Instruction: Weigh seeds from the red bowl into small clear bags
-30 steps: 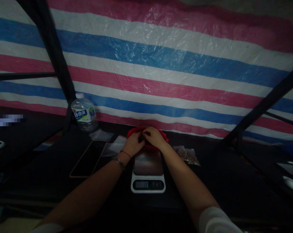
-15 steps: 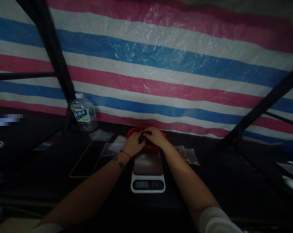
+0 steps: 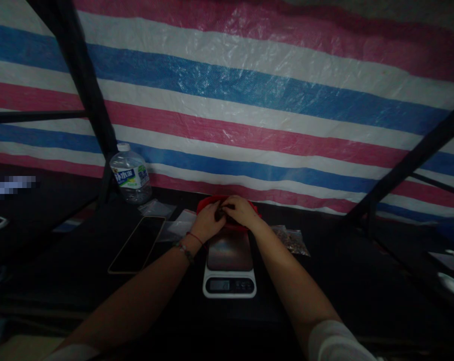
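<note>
A red container [image 3: 202,204] stands behind the digital kitchen scale [image 3: 230,254], with small dark bits inside. My left hand [image 3: 208,220] reaches over its left side, fingers curled. From the right, my right hand [image 3: 242,212] bends its fingers inward, thumb and fingertips close to the left hand's fingers. Something dark lies between the two sets of fingertips, too small and dim to name. The scale's steel plate shows nothing on it, and its display is lit. Close to my right forearm lie clear plastic bags [image 3: 295,241] with small brownish bits in them.
Left of the hands are flat clear bags [image 3: 178,225], a dark-screened phone [image 3: 137,245] and a big clear plastic bottle [image 3: 131,175]. Behind the black table hangs a striped plastic sheet [image 3: 249,115]. Dark frame posts [image 3: 87,85] slant at both sides.
Both hands stay over the red container; their fingers shift only slightly. Everything else keeps its place.
</note>
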`<state>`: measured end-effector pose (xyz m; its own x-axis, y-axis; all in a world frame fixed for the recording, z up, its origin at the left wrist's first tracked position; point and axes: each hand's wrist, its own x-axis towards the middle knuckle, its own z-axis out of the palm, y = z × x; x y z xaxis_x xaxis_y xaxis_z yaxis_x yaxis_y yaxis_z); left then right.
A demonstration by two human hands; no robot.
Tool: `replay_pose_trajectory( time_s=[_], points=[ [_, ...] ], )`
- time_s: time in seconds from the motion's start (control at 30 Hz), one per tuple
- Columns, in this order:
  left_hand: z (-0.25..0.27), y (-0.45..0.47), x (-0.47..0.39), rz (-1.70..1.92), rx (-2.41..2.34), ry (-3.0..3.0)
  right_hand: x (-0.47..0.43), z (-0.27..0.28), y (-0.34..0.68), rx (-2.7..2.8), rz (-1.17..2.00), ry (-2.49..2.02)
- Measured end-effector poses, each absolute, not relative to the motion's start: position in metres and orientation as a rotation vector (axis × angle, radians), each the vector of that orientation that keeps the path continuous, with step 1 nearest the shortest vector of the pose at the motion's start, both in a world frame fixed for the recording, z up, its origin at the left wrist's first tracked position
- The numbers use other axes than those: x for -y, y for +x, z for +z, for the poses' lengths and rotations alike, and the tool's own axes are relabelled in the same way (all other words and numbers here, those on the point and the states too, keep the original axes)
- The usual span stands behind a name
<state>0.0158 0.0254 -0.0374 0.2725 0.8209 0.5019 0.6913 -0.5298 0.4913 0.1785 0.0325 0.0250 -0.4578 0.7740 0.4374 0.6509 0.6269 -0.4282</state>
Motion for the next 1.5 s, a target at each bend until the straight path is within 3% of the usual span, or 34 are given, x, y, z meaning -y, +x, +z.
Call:
replay_pose_trajectory(
  time_s=[0.23, 0.47, 0.7, 0.93, 1.07, 1.23, 1.5],
  points=[
    [-0.013, 0.001, -0.026, 1.095, -1.431, 2.292, -0.033, 0.039, 0.189, 2.109, 0.254, -1.193],
    [0.033, -0.015, -0.008, 0.772, -1.025, 2.329, -0.022, 0.059, 0.192, 2.024, 0.275, -1.228],
    [0.018, -0.007, 0.039, 0.457, -0.765, 2.244, -0.015, 0.070, 0.192, 2.011, 0.262, -1.226],
    [0.031, -0.035, 0.041, 0.578, -0.955, 2.395, -0.007, 0.079, 0.193, 2.106, 0.247, -1.207],
    [0.042, -0.072, 0.021, 0.566, -1.343, 2.450, -0.010, 0.073, 0.194, 2.253, 0.287, -1.215],
    [0.023, -0.097, 0.006, 0.310, -1.415, 2.554, -0.012, 0.062, 0.193, 2.424, 0.325, -1.248],
    [-0.002, -0.098, -0.003, 0.215, -1.512, 2.462, -0.012, 0.056, 0.196, 2.612, 0.498, -1.348]
  ],
)
